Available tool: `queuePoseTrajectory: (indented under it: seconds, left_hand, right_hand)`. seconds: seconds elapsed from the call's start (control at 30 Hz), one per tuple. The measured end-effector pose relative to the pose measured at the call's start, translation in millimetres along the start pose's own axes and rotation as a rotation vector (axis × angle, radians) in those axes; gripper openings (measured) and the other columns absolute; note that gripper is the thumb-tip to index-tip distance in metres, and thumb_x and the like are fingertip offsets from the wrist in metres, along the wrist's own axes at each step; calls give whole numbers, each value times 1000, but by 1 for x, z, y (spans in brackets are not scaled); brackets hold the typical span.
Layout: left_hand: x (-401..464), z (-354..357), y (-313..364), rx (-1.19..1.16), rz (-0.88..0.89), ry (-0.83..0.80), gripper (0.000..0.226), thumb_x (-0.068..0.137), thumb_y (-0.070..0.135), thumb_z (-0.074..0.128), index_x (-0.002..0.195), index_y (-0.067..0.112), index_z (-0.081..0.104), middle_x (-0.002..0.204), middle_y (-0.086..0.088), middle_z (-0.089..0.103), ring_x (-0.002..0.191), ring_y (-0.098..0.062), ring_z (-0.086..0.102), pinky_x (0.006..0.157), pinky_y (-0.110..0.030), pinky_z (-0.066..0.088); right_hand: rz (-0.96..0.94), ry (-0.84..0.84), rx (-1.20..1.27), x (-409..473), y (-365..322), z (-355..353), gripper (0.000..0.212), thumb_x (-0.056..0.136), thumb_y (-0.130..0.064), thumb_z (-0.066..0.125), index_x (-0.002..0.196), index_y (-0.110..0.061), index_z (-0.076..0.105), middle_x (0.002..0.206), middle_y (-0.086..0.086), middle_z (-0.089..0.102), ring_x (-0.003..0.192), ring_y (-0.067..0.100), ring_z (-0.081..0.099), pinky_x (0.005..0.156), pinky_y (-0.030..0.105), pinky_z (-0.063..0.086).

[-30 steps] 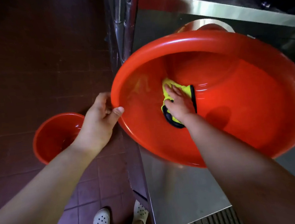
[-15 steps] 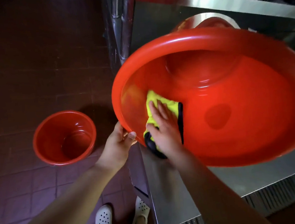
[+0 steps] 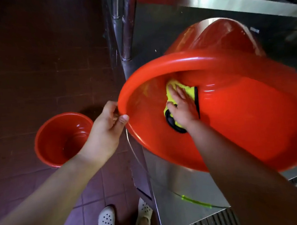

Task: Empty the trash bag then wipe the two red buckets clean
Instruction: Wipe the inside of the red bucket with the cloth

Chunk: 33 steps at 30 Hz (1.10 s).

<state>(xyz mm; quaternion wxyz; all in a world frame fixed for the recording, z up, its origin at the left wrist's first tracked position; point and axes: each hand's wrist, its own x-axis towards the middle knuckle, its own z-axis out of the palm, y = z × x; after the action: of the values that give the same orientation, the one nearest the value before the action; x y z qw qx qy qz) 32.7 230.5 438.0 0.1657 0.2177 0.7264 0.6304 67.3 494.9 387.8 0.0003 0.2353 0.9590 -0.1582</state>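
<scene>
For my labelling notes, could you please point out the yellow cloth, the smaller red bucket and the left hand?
yellow cloth [image 3: 187, 90]: head view, upper part beyond the fingers.
smaller red bucket [image 3: 57, 147]: head view, inner wall.
left hand [image 3: 106, 132]: head view, back of the hand.

no text, label, brand, number or sign is showing legibly anywhere in this view. a small pale tag is sitting on the steel wall behind the tilted red bucket, but it is appearing too small and blurred to read.
</scene>
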Motion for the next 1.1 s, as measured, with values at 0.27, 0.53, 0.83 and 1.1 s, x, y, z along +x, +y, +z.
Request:
queuePoseTrajectory:
  seconds: [0.27,0.53,0.83,1.1]
  left_hand:
    - [-16,31,-32,-91,-216,-95,25,93,6,51,116,13,45,105,2,59,103,-16,57,97,-35,47]
    - [-23,41,-41,-16,-175,-47,27,92,7,54,113,22,48,100,4,62,93,-3,56,91,-35,44]
    - [-17,31,-22,-26,-104,-94,17,90,17,57,106,13,51,94,2,64,86,-4,55,84,-26,44]
    - [6,10,8,-68,-51,68,15,86,19,66,92,28,55,82,8,64,74,0,60,71,-12,48]
  right_hand:
    - [162,-74,-108,30,7,3,61,93,-50,38,147,-41,13,159,-5,9,146,18,5,117,40,5]
    - [-24,99,108,-82,-58,20,64,88,-33,55,146,-23,30,154,10,26,142,27,23,115,40,16]
    - [-109,29,193,-85,-25,10,63,85,-18,55,144,-27,35,153,5,28,143,24,21,116,38,17]
    - [73,-28,-102,5,34,-14,62,90,-28,48,147,-35,24,157,-2,18,143,16,18,111,23,4]
